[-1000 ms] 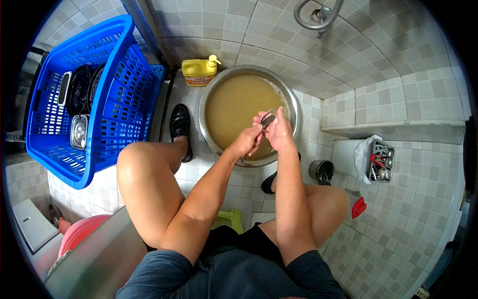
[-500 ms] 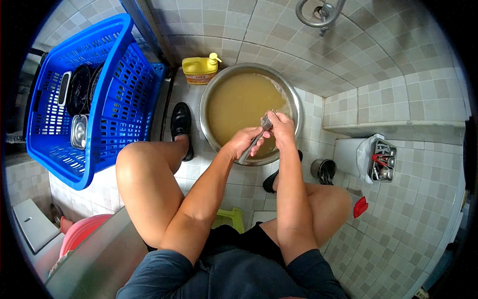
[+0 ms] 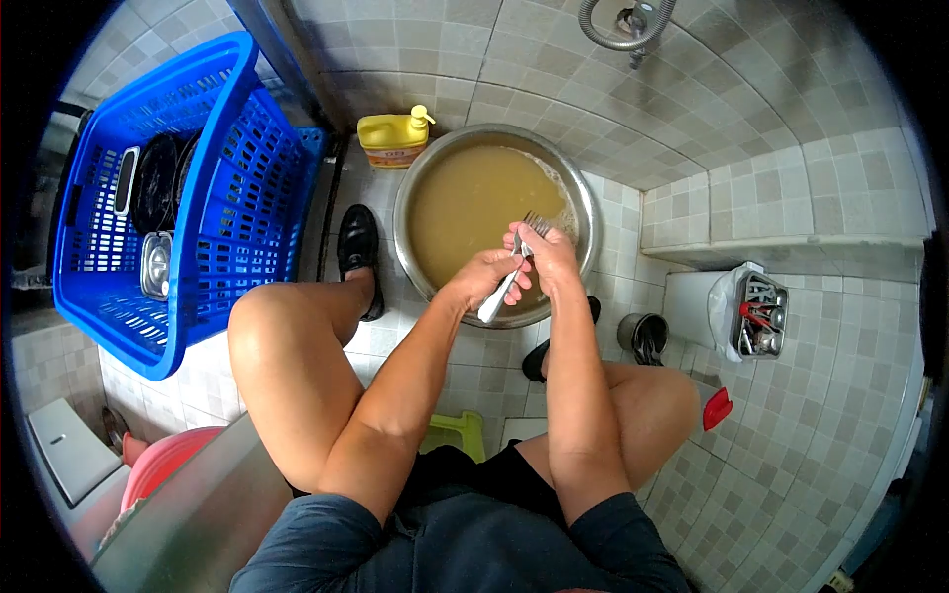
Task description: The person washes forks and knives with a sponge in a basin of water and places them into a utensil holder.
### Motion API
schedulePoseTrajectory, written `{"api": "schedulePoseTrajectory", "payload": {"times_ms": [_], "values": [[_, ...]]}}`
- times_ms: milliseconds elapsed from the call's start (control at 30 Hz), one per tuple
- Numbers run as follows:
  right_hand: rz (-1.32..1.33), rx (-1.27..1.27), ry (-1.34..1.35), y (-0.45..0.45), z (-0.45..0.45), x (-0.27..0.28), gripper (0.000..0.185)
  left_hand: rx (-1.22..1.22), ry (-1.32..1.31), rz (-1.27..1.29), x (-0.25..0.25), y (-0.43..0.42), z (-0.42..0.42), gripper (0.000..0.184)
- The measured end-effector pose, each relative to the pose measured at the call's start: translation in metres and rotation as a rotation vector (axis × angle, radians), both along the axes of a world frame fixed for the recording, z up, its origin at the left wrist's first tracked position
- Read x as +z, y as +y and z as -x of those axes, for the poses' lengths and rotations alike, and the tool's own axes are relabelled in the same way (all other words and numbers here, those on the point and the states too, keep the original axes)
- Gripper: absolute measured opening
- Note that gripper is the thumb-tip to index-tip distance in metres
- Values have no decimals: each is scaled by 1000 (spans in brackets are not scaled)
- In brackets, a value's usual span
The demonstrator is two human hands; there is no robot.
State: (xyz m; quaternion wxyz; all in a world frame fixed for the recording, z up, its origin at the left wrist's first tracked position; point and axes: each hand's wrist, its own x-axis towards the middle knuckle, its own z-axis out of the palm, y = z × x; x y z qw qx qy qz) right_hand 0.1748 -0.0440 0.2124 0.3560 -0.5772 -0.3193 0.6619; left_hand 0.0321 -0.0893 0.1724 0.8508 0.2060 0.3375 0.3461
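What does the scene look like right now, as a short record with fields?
left hand: grips the fork by its handle
right hand: holds the fork nearer its tines
fork: tines pointing away from the person, above the basin
basin: round, metal, holding cloudy brownish liquid
beside basin: yellow pump bottle
far left: blue basket with black items inside
right: utensils in a rectangular container

The fingers of the left hand (image 3: 479, 280) and right hand (image 3: 550, 257) hide the middle of the fork (image 3: 497, 299). Cloudy water (image 3: 474, 198) conceals the bottom of the metal basin (image 3: 407, 259). The label on the yellow bottle (image 3: 389, 139) is too small to read. The top edge cuts off the shower hose (image 3: 605, 41); the body covers most of the green stool (image 3: 465, 427).
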Motion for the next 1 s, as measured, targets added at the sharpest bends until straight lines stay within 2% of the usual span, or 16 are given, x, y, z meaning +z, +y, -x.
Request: {"api": "schedulePoseTrajectory", "payload": {"times_ms": [167,267,467,533,600,667,733,833,867,933,967,1000], "values": [[-65,48,5,1,-2,5,27,19,-68,-21,1,3,5,19],[-61,52,116,1,1,20,29,-9,-31,-38,12,4,8,18],[-35,200,127,6,-15,0,35,57,-50,7,4,1,8,16],[43,68,-2,3,-11,0,35,203,-137,13,-2,4,11,15],[82,122,10,-1,-13,5,37,238,-107,15,-6,8,14,14],[232,184,21,-4,-7,8,39,379,-116,77,-9,11,11,14],[199,256,7,-6,1,15,41,424,-124,74,-21,14,10,15],[184,259,-249,-13,18,12,34,520,-124,71,-22,15,8,16],[184,259,-251,-13,20,9,34,572,-115,69,-19,15,7,16],[163,439,-281,-13,22,5,30,577,-144,127,-13,14,6,16],[129,449,-170,-16,24,2,24,547,-133,108,-10,14,6,16],[129,451,-171,-18,24,-4,24,518,-121,89,-9,14,6,16]]}}
